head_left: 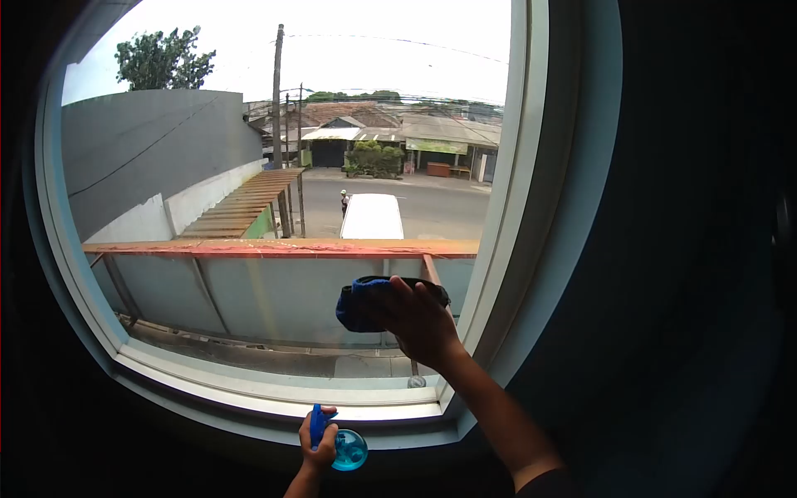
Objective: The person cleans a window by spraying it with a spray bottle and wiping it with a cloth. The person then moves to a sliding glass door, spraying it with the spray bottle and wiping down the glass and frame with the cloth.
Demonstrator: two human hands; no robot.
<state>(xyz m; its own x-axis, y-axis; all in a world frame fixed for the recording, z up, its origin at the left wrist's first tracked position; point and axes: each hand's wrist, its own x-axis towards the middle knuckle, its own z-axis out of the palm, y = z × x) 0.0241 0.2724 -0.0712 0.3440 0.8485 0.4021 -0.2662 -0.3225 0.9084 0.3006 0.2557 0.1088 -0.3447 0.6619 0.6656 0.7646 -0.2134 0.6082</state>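
My right hand (418,322) presses a dark blue cloth (364,305) against the lower right part of the window glass (224,290). The cloth is bunched under the palm and sticks out to the left of the fingers. Low in the view, below the window's bottom frame, my left hand (318,440) is wrapped round the blue trigger head of a spray bottle (350,450). The bottle's body is clear light blue and points to the lower right.
A white window frame (274,391) surrounds the glass, with a pale blue recess (573,166) on the right. Outside the glass are an orange-edged ledge, a grey wall, a road, a white vehicle, a person beside it, and houses.
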